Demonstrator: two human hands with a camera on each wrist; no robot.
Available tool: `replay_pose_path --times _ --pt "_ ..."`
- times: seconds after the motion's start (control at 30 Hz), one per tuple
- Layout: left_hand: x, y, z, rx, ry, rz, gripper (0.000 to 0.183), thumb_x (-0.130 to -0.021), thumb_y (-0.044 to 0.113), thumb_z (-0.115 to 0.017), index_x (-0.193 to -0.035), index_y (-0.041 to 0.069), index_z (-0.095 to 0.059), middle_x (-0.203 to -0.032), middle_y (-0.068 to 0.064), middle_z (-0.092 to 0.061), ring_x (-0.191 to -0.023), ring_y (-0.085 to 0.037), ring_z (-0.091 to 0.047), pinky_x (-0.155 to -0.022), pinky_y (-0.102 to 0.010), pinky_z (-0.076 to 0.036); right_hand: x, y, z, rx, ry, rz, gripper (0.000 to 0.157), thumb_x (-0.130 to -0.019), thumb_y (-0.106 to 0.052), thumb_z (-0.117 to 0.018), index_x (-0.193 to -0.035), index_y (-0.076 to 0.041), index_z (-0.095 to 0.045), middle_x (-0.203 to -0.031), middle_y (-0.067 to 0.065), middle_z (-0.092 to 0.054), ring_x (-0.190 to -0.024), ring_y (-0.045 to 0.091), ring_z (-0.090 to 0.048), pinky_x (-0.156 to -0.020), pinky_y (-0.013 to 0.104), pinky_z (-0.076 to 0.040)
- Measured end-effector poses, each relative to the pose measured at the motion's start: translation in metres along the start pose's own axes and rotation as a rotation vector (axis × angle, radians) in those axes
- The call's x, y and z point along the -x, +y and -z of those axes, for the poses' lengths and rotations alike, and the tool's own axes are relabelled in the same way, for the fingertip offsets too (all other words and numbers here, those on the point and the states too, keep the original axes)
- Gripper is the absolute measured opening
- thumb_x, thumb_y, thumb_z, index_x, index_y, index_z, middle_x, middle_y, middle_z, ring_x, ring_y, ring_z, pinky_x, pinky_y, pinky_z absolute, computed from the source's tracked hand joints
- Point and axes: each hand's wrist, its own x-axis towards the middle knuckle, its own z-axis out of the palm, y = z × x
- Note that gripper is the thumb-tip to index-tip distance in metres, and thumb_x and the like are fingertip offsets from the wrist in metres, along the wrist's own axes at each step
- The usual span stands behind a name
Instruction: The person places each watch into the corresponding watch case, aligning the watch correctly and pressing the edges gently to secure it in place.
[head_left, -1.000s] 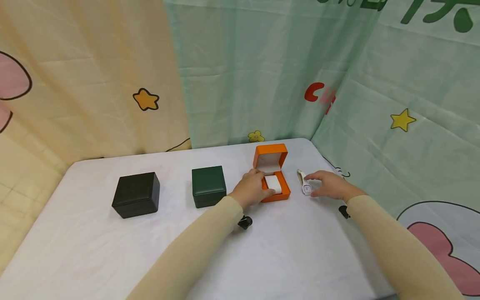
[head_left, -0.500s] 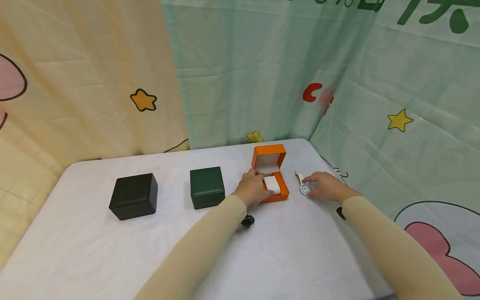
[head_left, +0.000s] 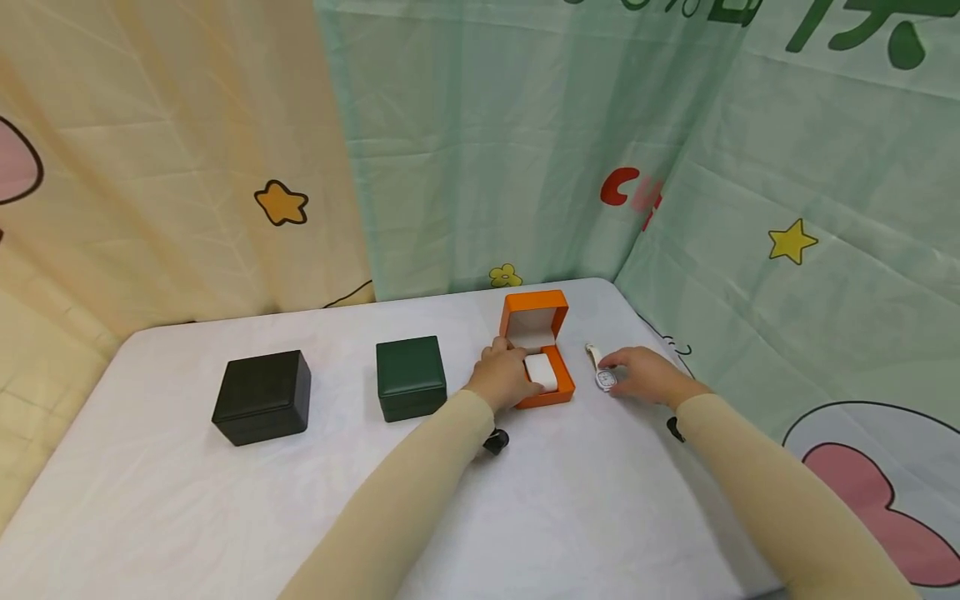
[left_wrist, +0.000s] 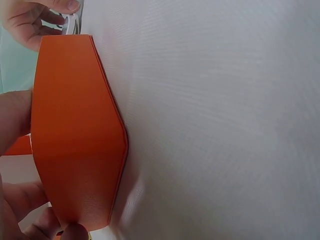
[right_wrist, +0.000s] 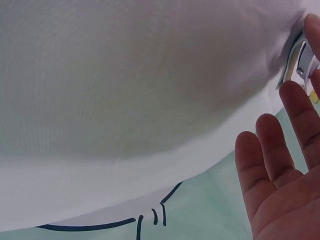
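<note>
In the head view, an orange watch box (head_left: pixel 555 396) stands on the white table with its lid raised and a white cushion (head_left: pixel 542 372) inside. My left hand (head_left: pixel 501 375) grips the box's left side, thumb at the front and fingers farther back. The left wrist view shows the smooth orange side of the box (left_wrist: pixel 75 115) close up. Right of the box lies a white wristwatch (head_left: pixel 606 380), its strap stretching away toward the back. My right hand (head_left: pixel 645 373) pinches the watch by its case; in the right wrist view the watch (right_wrist: pixel 303 62) sits between thumb and forefinger, other fingers extended.
A closed green box (head_left: pixel 411 377) stands left of the orange one, and a closed black box (head_left: pixel 262 396) farther left. Printed curtains (head_left: pixel 480 150) hang behind the table and along its right side. Small black pieces (head_left: pixel 497 442) show below both wrists.
The whole head view has shifted slightly left. My right thumb and fingers have closed in on the watch case. The left hand stays on the orange box.
</note>
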Motion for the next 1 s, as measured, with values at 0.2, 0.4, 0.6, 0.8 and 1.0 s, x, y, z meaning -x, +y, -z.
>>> replay_pose_path --times 0.2,0.4,0.6,0.8,1.0 --pt "-0.001 -0.002 -0.002 0.026 0.022 -0.017 0.071 -0.071 0.054 -0.072 -0.13 0.019 -0.054 -0.118 -0.006 -0.04 -0.1 -0.021 -0.039 -0.085 -0.035 -0.043 -0.001 -0.003 -0.001 0.04 -0.006 0.007 0.047 -0.076 -0.021 -0.076 -0.12 -0.014 -0.06 -0.119 0.007 -0.061 -0.113 0.028 -0.052 -0.099 0.048 -0.041" --pt "-0.001 -0.006 -0.004 0.033 0.06 -0.046 0.072 -0.07 0.056 -0.072 -0.129 0.019 -0.055 -0.121 -0.005 -0.041 -0.102 -0.021 -0.04 -0.088 -0.037 -0.041 -0.003 -0.002 -0.005 0.063 0.023 0.019 0.045 -0.075 -0.02 -0.077 -0.117 -0.014 -0.06 -0.116 0.006 -0.062 -0.109 0.027 -0.054 -0.097 0.047 -0.042" --pt "0.0 -0.008 -0.003 0.012 0.085 -0.076 0.074 -0.069 0.058 -0.072 -0.128 0.016 -0.055 -0.123 -0.005 -0.044 -0.106 -0.022 -0.04 -0.092 -0.04 -0.039 -0.005 -0.002 -0.008 0.044 0.025 0.013 0.048 -0.076 -0.018 -0.076 -0.12 -0.014 -0.057 -0.12 0.008 -0.06 -0.112 0.028 -0.053 -0.097 0.048 -0.042" --pt "-0.001 -0.011 -0.004 0.014 0.124 -0.116 0.074 -0.068 0.059 -0.072 -0.126 0.017 -0.054 -0.124 -0.004 -0.044 -0.109 -0.021 -0.04 -0.095 -0.04 -0.037 -0.005 -0.003 -0.008 0.001 0.021 -0.007 0.056 -0.077 -0.015 -0.075 -0.127 -0.016 -0.051 -0.123 0.009 -0.057 -0.113 0.027 -0.052 -0.098 0.047 -0.042" --pt "-0.002 -0.012 -0.004 0.04 0.158 -0.154 0.074 -0.068 0.058 -0.073 -0.128 0.018 -0.052 -0.126 -0.003 -0.043 -0.112 -0.021 -0.04 -0.097 -0.039 -0.036 -0.007 -0.002 -0.01 -0.003 0.026 -0.015 0.054 -0.078 -0.013 -0.073 -0.127 -0.018 -0.05 -0.125 0.01 -0.057 -0.112 0.028 -0.052 -0.097 0.048 -0.042"
